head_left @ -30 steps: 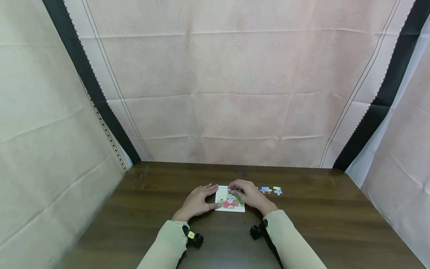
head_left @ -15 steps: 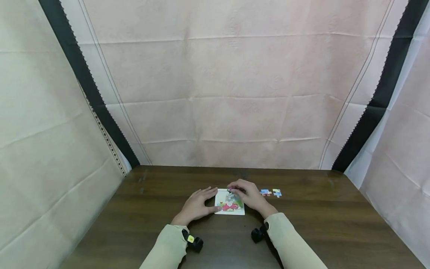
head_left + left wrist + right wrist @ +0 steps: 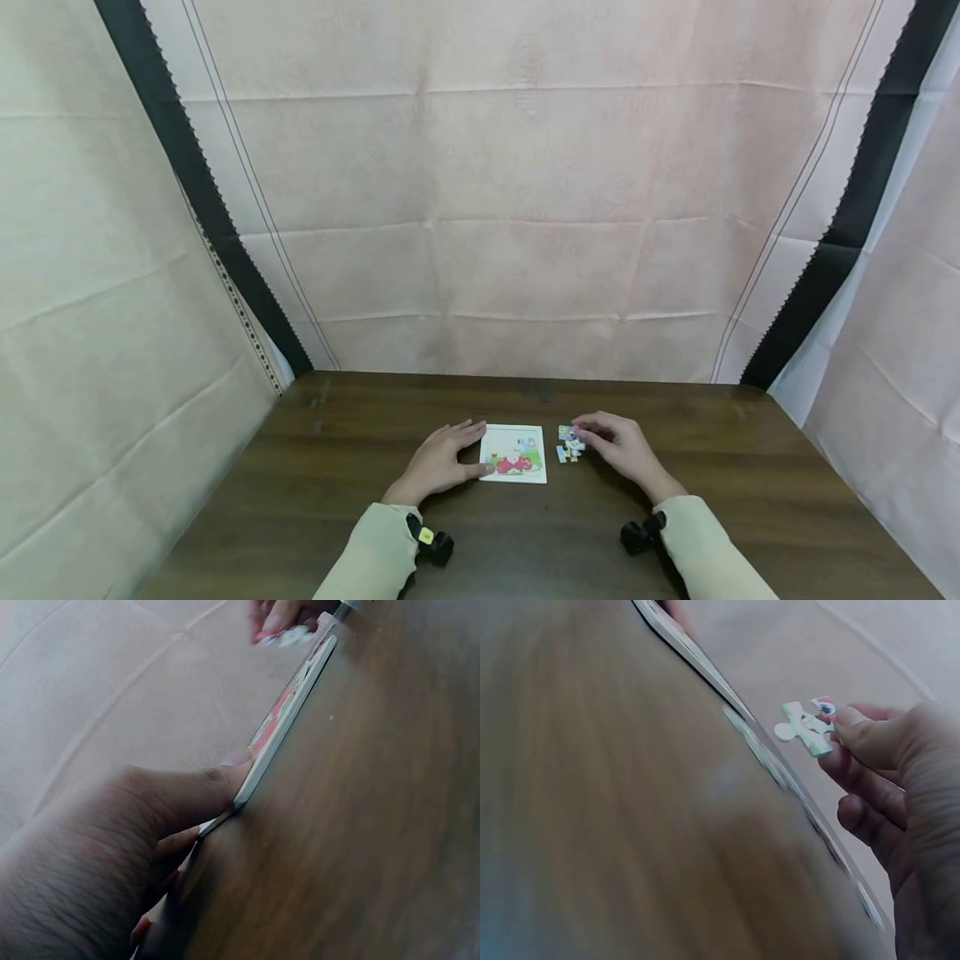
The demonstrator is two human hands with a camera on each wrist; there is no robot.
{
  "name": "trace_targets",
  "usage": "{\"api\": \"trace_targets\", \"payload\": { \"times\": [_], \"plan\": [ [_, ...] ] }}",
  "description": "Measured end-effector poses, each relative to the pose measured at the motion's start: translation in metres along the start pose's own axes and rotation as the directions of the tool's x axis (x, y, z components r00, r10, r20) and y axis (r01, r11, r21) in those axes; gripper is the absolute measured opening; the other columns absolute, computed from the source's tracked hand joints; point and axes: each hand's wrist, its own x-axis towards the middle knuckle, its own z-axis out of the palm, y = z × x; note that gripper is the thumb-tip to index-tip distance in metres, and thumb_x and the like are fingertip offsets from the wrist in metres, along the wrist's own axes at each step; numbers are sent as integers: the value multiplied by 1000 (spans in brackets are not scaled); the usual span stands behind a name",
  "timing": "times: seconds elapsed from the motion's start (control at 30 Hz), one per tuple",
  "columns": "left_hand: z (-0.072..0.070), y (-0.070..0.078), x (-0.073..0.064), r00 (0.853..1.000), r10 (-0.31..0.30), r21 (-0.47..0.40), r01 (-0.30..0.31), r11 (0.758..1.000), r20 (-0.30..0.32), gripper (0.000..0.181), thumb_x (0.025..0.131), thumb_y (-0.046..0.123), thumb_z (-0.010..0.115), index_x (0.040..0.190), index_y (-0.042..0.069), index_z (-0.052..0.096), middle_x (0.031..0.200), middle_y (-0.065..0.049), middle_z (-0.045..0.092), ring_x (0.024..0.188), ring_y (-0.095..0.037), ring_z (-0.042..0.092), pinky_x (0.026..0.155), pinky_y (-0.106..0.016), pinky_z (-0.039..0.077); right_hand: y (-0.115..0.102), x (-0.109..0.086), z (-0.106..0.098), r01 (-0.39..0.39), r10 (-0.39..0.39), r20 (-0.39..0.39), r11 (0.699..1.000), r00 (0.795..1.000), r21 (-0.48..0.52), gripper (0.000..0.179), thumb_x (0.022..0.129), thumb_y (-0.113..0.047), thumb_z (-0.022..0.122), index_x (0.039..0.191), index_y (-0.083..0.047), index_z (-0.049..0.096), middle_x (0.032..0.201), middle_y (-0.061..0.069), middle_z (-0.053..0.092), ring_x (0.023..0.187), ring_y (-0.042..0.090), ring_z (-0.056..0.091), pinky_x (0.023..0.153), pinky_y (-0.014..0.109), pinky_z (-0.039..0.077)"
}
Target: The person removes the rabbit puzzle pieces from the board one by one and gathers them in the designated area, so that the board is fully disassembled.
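A jigsaw puzzle board with a white border and a partly filled picture lies flat on the table. My left hand rests along its left side, fingers fairly straight and spread, thumb touching the near left corner. Right of the board, my right hand pinches a jigsaw piece between thumb and finger, held above the table in the right wrist view. Loose jigsaw pieces lie just beside the board; the right hand hides some of them.
The brown wooden table extends around the board on all sides. A pale fabric wall stands behind its far edge, with more fabric at left and right. Black wrist cameras sit on both wrists.
My right hand has moved right, off the board's upper part, and a jigsaw piece now shows in its fingers beside the loose pieces. The left hand has stayed in place.
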Motion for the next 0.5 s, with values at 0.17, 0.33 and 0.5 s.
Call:
{"api": "trace_targets", "payload": {
  "times": [0.17,0.33,0.5],
  "plan": [
    [2,-1,1,1000,11,10,-11,1000,2,79,90,65,63,152,19,47,156,3,44,147,-21,34,120,-51,23,9,-19,-23,-11,11,10,997,1000,-71,11,95,-13,72,104,-16,78,91,-11,72,69,6,63,57,25,52],
    [1,-2,1,1000,7,15,-7,1000,-8,79,90,64,64,152,19,47,156,5,43,147,-19,34,121,-49,22,13,-21,-28,57,-46,79,987,996,-151,12,95,-12,71,105,-16,77,90,-7,71,67,3,54,56,23,47],
    [0,-2,1,1000,0,20,0,1000,3,78,90,64,64,152,20,47,156,5,43,147,-19,34,121,-48,22,16,-20,-26,112,-93,93,968,991,-225,17,92,-7,74,106,-16,78,88,-3,68,71,3,49,59,24,44]
  ]
}}
